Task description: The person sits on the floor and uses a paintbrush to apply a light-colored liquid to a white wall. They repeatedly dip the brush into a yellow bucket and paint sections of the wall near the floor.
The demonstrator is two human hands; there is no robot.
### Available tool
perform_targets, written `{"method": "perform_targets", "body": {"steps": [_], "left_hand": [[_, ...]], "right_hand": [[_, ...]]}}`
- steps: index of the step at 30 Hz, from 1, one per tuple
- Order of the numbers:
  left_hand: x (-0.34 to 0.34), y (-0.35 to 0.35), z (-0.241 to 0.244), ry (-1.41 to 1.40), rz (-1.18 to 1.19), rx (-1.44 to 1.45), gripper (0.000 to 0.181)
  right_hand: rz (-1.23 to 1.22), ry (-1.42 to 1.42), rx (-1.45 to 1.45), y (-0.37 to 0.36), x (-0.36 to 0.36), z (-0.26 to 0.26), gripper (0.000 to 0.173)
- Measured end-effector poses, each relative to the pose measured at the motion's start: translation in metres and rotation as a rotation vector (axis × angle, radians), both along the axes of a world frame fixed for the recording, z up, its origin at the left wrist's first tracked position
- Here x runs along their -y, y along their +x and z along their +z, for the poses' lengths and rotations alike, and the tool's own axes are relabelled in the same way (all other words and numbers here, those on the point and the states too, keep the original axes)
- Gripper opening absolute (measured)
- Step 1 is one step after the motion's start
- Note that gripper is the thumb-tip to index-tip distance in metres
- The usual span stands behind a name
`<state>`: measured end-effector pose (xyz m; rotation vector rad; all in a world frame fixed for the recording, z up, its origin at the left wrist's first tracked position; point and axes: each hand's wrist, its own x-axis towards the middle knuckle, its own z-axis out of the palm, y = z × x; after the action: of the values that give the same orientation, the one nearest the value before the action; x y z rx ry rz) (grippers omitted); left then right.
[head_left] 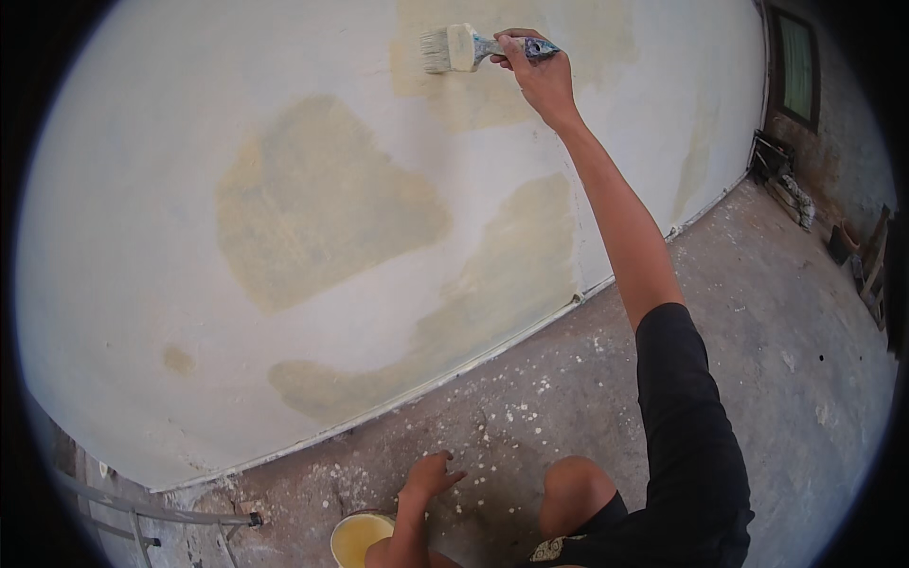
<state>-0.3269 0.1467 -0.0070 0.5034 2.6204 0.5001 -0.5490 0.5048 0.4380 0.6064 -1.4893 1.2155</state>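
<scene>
My right hand (536, 67) grips the handle of a wide paintbrush (461, 48), raised high with the arm stretched out. The brush's pale, paint-coated bristles point left and lie over a yellowish patch on the white wall (341, 330). Another large yellowish patch (319, 206) spreads lower on the wall. My left hand (431, 474) hangs low over the floor with its fingers apart and nothing in it. Beside the left forearm stands a bucket (362, 536) holding yellowish liquid, partly hidden by that arm.
A metal ladder (177, 517) lies at the lower left. Paint spots dot the concrete floor (767, 355). A ledge runs along the wall's foot. At the far right are a framed window (795, 67), a plant pot (844, 241) and assorted items against another wall. My bent knee (577, 493) is below.
</scene>
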Motion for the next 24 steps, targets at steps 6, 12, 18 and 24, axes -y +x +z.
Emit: {"method": "perform_targets", "body": {"steps": [6,12,18,24], "left_hand": [[0.002,0.001,0.003,0.001,0.010,-0.015,0.062],[0.000,-0.001,0.004,-0.043,0.003,0.024,0.062],[0.002,-0.004,-0.003,-0.020,-0.019,0.018,0.063],[0.005,-0.004,-0.006,-0.008,-0.003,-0.014,0.063]], "right_hand": [[-0.747,0.125,-0.264,0.007,-0.041,-0.001,0.020],[-0.397,0.249,-0.172,0.014,0.022,0.006,0.022],[0.090,0.018,0.003,0.010,0.017,0.036,0.030],[-0.402,-0.052,-0.149,-0.010,-0.067,0.054,0.027]]}}
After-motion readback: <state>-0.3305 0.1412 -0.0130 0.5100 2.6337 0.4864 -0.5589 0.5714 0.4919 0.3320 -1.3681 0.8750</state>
